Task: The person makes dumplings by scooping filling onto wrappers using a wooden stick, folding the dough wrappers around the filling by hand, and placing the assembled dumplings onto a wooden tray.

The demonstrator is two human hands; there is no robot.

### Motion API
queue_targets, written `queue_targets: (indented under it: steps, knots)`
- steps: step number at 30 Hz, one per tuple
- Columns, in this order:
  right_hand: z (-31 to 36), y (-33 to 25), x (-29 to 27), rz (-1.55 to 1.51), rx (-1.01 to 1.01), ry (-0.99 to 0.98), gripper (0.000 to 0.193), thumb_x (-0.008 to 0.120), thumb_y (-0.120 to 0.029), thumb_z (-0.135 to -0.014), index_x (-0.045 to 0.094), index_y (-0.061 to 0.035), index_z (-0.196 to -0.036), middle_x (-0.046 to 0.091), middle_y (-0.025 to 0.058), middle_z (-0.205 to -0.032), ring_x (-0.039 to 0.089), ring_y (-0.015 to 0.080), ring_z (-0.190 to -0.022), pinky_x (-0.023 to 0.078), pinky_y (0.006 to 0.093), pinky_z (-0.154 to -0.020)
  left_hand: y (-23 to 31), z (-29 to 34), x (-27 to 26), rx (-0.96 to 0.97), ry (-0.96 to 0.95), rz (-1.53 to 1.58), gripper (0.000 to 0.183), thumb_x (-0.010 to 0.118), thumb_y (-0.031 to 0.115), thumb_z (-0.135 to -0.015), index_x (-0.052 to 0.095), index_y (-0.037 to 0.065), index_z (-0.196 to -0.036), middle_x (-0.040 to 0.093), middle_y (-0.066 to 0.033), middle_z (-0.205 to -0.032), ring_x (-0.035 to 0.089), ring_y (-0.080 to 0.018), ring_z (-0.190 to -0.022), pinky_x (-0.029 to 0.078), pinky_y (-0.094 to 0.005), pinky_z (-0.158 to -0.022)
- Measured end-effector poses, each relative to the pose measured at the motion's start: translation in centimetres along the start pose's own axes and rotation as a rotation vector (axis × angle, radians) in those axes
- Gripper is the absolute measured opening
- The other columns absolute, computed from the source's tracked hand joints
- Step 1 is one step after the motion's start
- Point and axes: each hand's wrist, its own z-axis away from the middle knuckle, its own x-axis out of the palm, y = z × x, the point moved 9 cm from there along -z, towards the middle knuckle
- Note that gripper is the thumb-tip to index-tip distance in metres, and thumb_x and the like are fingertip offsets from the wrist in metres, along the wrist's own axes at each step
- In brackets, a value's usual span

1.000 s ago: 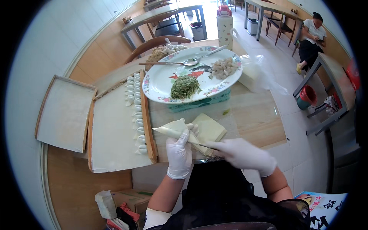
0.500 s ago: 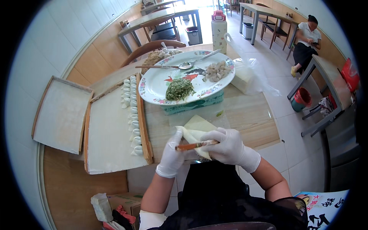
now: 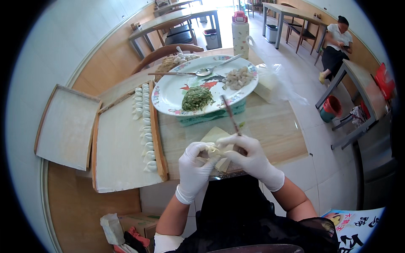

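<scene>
Both my gloved hands meet above the table's near edge, around a partly folded pale wonton (image 3: 213, 150), mostly hidden by fingers. My left hand (image 3: 194, 169) is closed on its left side. My right hand (image 3: 254, 158) pinches its other side while gripping a thin brown stick (image 3: 231, 113) that points up and away. Just beyond lies a stack of square wrappers (image 3: 215, 133). A large oval plate (image 3: 168, 100) holds green chopped filling (image 3: 197, 98) and peeled shrimp (image 3: 237, 78). On the left, finished wontons (image 3: 147, 138) line the right side of a floured wooden-framed tray (image 3: 119, 158).
A spoon (image 3: 205, 71) and chopsticks (image 3: 175, 74) rest on the plate, which stands on a green box (image 3: 215, 116). Behind are a bottle (image 3: 240, 36) and a plastic bag (image 3: 278, 86). A second tray (image 3: 67, 128) leans left. A person (image 3: 337, 44) sits far right.
The wrapper has gone from spread open to folded up between my fingers. The stick has swung from lying crosswise to pointing up and away in my right hand.
</scene>
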Motion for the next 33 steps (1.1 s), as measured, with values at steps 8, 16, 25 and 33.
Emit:
queue_targets:
  steps: [8,16,25,33]
  knots:
    - [0.8,0.2,1.0,-0.018,-0.245,-0.051,0.030,0.076,-0.009,-0.080,0.067,-0.0065,-0.109,0.061,0.0092,-0.085,0.060,0.0211,-0.072,0.048,0.0331,-0.067,-3.2,1.5,2.6,-0.459,0.021,0.925,0.018,0.072,0.005,-0.090,0.065,0.003,-0.106,0.067,-0.0028,-0.097,0.062,-0.0093,-0.087,0.050,-0.0238,-0.081]
    - [1.5,-2.9,2.7,0.538,-0.435,-0.130,0.023,0.075,-0.011,-0.077,0.068,-0.0110,-0.099,0.061,0.0065,-0.081,0.064,0.0284,-0.069,0.050,0.0372,-0.058,-4.2,0.6,1.0,-0.450,-0.124,0.333,0.012,0.074,0.009,-0.087,0.067,0.002,-0.094,0.062,0.0011,-0.081,0.058,-0.0113,-0.070,0.048,-0.0290,-0.063]
    - [-1.1,-0.2,2.6,0.158,-0.154,0.014,0.014,0.074,-0.015,-0.083,0.072,-0.0074,-0.093,0.062,0.0075,-0.076,0.060,0.0206,-0.063,0.048,0.0328,-0.057,2.6,-1.1,-1.6,0.081,-0.086,-0.070,0.021,0.079,0.008,-0.079,0.070,0.002,-0.097,0.060,-0.0094,-0.082,0.059,-0.0205,-0.072,0.049,-0.0314,-0.065]
    - [-2.2,2.5,-5.0,0.093,-0.284,0.416,0.020,0.060,0.004,-0.090,0.071,-0.0027,-0.106,0.064,0.0073,-0.087,0.060,0.0149,-0.076,0.047,0.0272,-0.067,-13.9,-4.5,-18.2,-0.446,0.468,0.334,0.018,0.059,0.012,-0.099,0.068,-0.002,-0.106,0.072,-0.0064,-0.091,0.065,-0.0093,-0.076,0.052,-0.0220,-0.068]
